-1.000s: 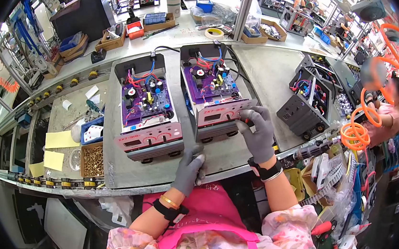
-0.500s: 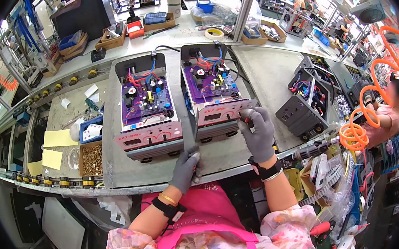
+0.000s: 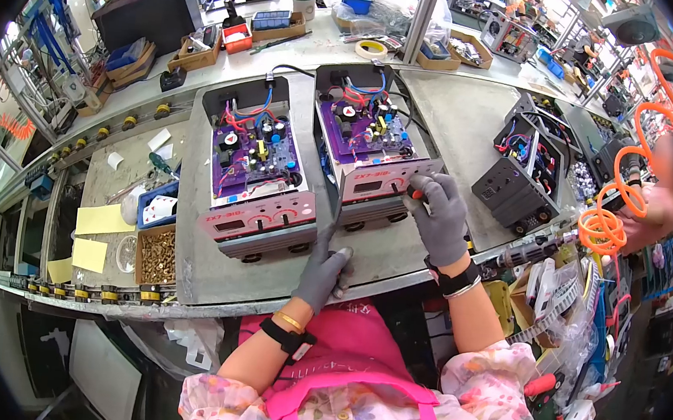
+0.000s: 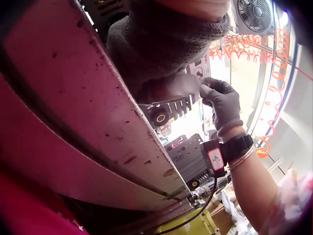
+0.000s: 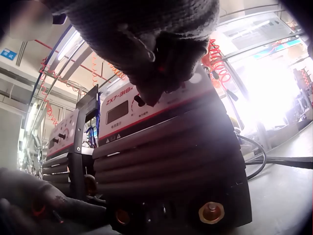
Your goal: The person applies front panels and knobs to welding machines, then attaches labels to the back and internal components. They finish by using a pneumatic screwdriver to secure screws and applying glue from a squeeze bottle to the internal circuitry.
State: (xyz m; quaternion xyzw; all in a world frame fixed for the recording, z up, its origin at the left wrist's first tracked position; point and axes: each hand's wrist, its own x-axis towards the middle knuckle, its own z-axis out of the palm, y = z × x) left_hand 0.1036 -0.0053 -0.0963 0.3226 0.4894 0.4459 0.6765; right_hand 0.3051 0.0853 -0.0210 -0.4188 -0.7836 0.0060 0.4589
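My right hand [image 3: 441, 220] pinches a small dark and red part [image 3: 417, 193] at the right end of the front panel of the right-hand purple-board machine [image 3: 379, 186]. Close up in the right wrist view, the fingers cover part of the ZX7-318 panel [image 5: 117, 116], beside a black knob [image 5: 139, 101]. Below the gap between the two machines, my left hand [image 3: 322, 277] has a finger stretched up toward them, its other fingers curled. Something small and reddish [image 5: 39, 210] shows within it in the right wrist view. The left-hand machine [image 3: 259, 215] carries two black knobs.
Dark-cased machines [image 3: 517, 183] stand at the right on the line. To the left are a box of brass parts [image 3: 156, 253], a blue bin [image 3: 158, 207] and yellow sheets [image 3: 89, 254]. An orange coiled hose [image 3: 600, 227] hangs at the right, near another person.
The machines sit slightly higher and farther right in the head view. A left-hand finger now stretches up toward the gap. The red part at my right fingertips shows more clearly.
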